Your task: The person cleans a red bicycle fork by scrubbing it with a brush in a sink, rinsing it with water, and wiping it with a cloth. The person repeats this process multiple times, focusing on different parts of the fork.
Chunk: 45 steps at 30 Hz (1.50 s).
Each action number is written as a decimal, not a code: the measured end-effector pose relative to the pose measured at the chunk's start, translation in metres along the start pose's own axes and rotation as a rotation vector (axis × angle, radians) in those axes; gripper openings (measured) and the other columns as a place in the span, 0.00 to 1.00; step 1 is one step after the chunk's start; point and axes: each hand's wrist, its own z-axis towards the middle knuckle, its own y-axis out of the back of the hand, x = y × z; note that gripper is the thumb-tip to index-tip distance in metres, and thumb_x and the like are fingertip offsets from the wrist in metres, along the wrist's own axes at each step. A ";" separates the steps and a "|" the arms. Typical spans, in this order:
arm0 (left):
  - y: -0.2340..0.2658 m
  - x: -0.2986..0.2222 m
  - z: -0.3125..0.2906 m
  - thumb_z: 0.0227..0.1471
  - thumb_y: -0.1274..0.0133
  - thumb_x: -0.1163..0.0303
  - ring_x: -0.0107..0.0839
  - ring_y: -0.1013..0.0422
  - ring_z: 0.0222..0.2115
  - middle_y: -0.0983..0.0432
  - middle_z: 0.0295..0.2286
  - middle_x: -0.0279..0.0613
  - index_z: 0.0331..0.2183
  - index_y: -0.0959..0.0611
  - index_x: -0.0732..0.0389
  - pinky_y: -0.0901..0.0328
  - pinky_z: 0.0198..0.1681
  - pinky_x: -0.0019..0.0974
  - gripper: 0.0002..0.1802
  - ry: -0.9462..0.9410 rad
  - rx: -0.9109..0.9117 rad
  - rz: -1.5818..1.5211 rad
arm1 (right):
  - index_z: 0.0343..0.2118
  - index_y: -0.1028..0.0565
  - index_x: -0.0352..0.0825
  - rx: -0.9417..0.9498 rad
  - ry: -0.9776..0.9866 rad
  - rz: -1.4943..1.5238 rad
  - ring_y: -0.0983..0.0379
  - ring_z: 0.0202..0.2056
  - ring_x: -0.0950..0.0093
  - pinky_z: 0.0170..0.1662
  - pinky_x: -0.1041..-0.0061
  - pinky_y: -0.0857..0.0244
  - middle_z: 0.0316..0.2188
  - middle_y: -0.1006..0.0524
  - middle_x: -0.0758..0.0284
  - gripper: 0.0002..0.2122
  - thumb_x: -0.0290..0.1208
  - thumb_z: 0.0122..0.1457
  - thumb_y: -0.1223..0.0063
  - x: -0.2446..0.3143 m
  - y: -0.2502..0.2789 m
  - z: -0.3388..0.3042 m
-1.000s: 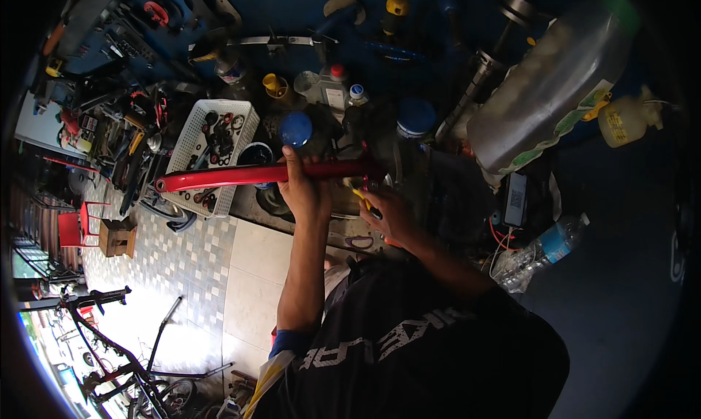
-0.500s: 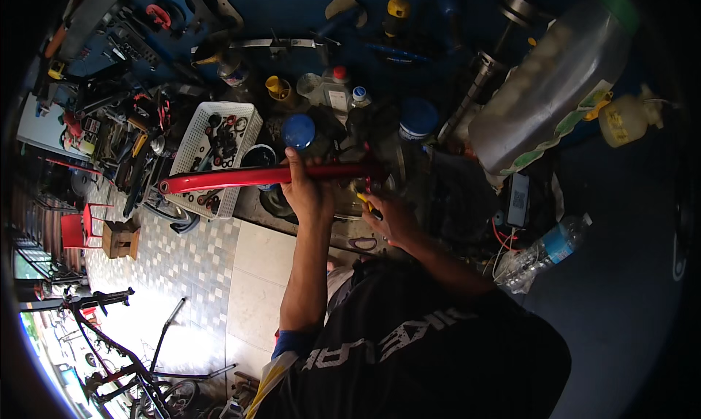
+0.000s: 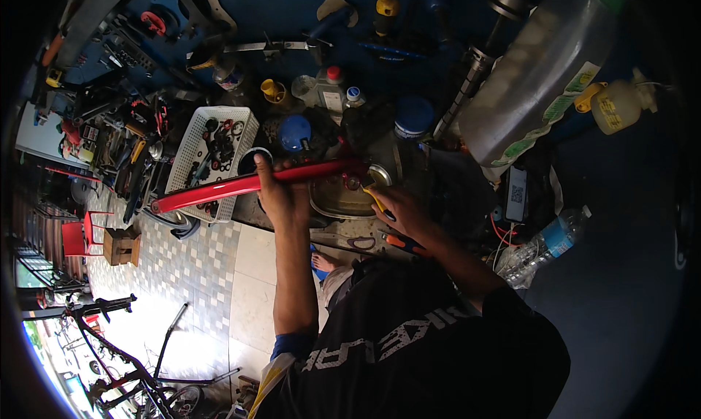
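A long, glossy red metal tube point(image 3: 248, 183), smooth and slightly tapered like a piece of bicycle frame, lay nearly level across the front edge of a cluttered workbench point(image 3: 343, 222), its left end reaching out over the tiled floor point(image 3: 182, 273). The left hand point(image 3: 283, 192) was wrapped around the tube near its middle, fingers curled over the top in a firm closed grasp. The right hand point(image 3: 398, 207) sat just beside the tube's right end, closed on a slim tool with a yellow handle point(image 3: 377, 202) whose tip met the fitting there.

Under that end sat a dull, rounded metal basin point(image 3: 343, 200). Behind the tube stood a white plastic basket point(image 3: 208, 152) with a lattice wall, holding small dark parts, and next to it a jar with a round blue lid point(image 3: 295, 132). Further back were small plastic bottles with red and blue caps point(image 3: 332, 90). To the right a large, cloudy translucent plastic bottle point(image 3: 533, 75) lay tilted, and a clear water bottle with a blue label point(image 3: 544, 244) rested lower down. An orange-handled tool point(image 3: 400, 242) lay near the right wrist.
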 end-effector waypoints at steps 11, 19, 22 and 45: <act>-0.010 -0.038 -0.020 0.62 0.46 0.61 0.27 0.32 0.29 0.33 0.22 0.31 0.30 0.29 0.56 0.33 0.45 0.41 0.13 0.007 0.116 -0.146 | 0.55 0.27 0.39 0.038 0.012 -0.081 0.26 0.44 0.64 0.48 0.66 0.31 0.47 0.26 0.61 0.25 0.16 0.51 0.46 0.014 0.038 0.010; -0.026 -0.010 -0.039 0.63 0.49 0.67 0.26 0.36 0.27 0.37 0.22 0.29 0.29 0.31 0.56 0.32 0.44 0.42 0.11 -0.057 0.127 -0.057 | 0.45 0.22 0.39 -0.162 0.332 -0.082 0.25 0.35 0.69 0.38 0.69 0.28 0.38 0.27 0.65 0.17 0.23 0.50 0.39 0.087 0.103 0.030; -0.037 -0.003 -0.044 0.61 0.47 0.66 0.25 0.37 0.27 0.39 0.22 0.28 0.30 0.31 0.52 0.32 0.47 0.48 0.10 -0.080 0.106 0.048 | 0.52 0.24 0.44 -0.023 0.296 -0.229 0.26 0.38 0.69 0.41 0.67 0.29 0.42 0.30 0.65 0.23 0.26 0.50 0.37 0.082 0.096 0.028; 0.067 -0.203 -0.170 0.61 0.50 0.63 0.31 0.39 0.27 0.41 0.18 0.31 0.26 0.30 0.51 0.38 0.51 0.50 0.11 -0.765 0.170 0.131 | 0.69 0.49 0.49 0.914 -0.525 1.688 0.34 0.26 0.73 0.28 0.72 0.34 0.36 0.31 0.68 0.33 0.31 0.62 0.50 0.269 -0.067 0.050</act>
